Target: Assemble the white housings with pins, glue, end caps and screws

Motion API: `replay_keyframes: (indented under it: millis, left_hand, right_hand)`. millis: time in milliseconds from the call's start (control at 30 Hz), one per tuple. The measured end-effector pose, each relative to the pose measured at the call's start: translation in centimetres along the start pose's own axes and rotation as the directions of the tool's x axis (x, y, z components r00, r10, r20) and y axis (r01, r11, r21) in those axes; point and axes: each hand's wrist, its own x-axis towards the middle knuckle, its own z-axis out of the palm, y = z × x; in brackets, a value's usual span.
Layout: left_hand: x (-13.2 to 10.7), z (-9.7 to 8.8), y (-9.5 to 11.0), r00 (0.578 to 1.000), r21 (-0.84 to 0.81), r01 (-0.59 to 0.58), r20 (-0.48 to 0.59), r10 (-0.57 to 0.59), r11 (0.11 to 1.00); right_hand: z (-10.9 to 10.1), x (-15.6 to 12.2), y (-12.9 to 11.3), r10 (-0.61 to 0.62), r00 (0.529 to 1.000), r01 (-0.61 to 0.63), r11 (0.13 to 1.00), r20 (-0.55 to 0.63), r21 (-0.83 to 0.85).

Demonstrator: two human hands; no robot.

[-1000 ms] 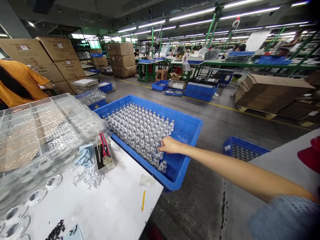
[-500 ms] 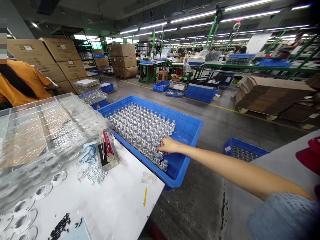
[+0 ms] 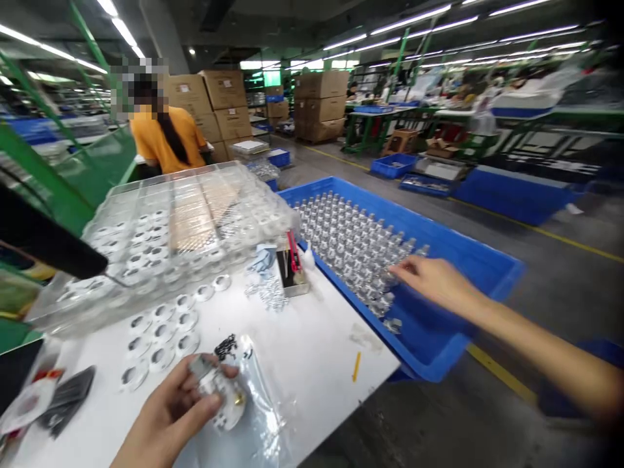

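Note:
In the foreground my left hand [image 3: 178, 406] is closed around a silver-grey metal part [image 3: 221, 390] with a round pale flange and a small brass-coloured piece on it. This part is held above a clear plastic bag [image 3: 260, 416] on the white table. Across the table corner, my right hand [image 3: 433, 279] reaches into a blue bin [image 3: 487, 266]. Its thumb and fingers are drawn together at the edge of the rows of upright metal parts [image 3: 341, 240]; whatever is between the fingertips is hidden. One metal part [image 3: 392, 325] lies apart at the near end.
White rings [image 3: 162, 331] lie in rows on the table, near black screws [image 3: 225, 348] and silver screws [image 3: 268, 292]. A small box [image 3: 295, 286] holds a red cutter. Behind are a clear divided tray [image 3: 195, 182] and a person in orange [image 3: 168, 136]. A dark tool [image 3: 49, 227] juts in from the left.
The view has swung left, bringing my left hand with the metal part into sight. My right hand stays at the rows in the bin, its fingers a little more extended.

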Motion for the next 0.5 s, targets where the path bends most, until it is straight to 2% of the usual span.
replay_keyframes:
  millis: [67,100,133,200,233,267,300,400,500]
  left_hand:
    - [1.1,0.3,0.5,0.996,-0.031,-0.027,0.086,0.029,0.999]
    - [1.5,0.3,0.6,0.992,-0.076,-0.040,0.115,0.048,0.996]
    - [1.9,0.3,0.5,0.989,-0.127,-0.038,0.135,0.055,0.991]
    - [2.2,0.0,-0.1,0.985,-0.223,-0.011,0.165,0.049,0.975]
    - [2.3,-0.2,-0.4,0.983,-0.253,0.012,0.179,0.035,0.967]
    - [2.2,-0.5,-0.7,0.981,-0.272,0.034,0.194,0.021,0.962]
    - [2.2,-0.8,-0.9,0.977,-0.284,0.052,0.211,0.009,0.957]
    - [2.0,-1.6,-1.2,0.959,-0.294,0.088,0.285,-0.001,0.952]
    - [2.1,-2.2,-1.1,0.928,-0.254,0.089,0.374,0.013,0.963]
  right_hand:
    - [-0.6,-1.6,-2.8,-0.067,0.991,0.069,0.998,-0.113,0.015]
    - [-0.5,-2.7,-4.6,-0.132,0.983,0.138,0.990,-0.126,0.042]
    - [0.0,-3.8,-6.8,-0.258,0.957,0.271,0.957,-0.132,0.100]
    - [1.6,-5.8,-11.6,-0.541,0.832,0.554,0.819,-0.120,0.150]
    - [2.6,-6.4,-14.0,-0.635,0.763,0.647,0.749,-0.124,0.142]
    - [3.6,-6.8,-16.5,-0.697,0.710,0.704,0.700,-0.102,0.120]
    - [4.6,-6.8,-18.9,-0.722,0.690,0.723,0.684,-0.052,0.094]
    - [6.9,-5.2,-25.3,-0.724,0.690,0.723,0.689,0.005,0.058]
    - [8.4,-2.5,-30.3,-0.702,0.712,0.702,0.712,0.030,-0.008]
